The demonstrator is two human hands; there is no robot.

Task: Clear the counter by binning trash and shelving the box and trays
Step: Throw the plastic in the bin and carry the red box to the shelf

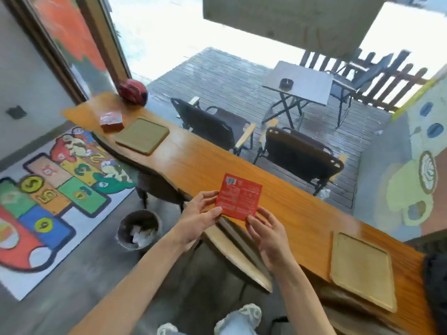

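Note:
A flat red packet (239,197) with white print is held above the near edge of the long wooden counter (193,163). My left hand (200,213) pinches its left edge and my right hand (268,235) pinches its lower right corner. A red box (111,121) lies at the counter's far left end, next to a greenish tray (142,135). A tan wooden tray (361,268) lies at the counter's near right end. A round dark bin (139,229) with white paper inside stands on the floor, left of my hands.
A red helmet (133,91) rests at the counter's far end. Two dark chairs (300,155) stand beyond the counter on a deck with a folding table (298,82). A colourful hopscotch mat (48,194) covers the floor at left. A stool (159,187) sits under the counter.

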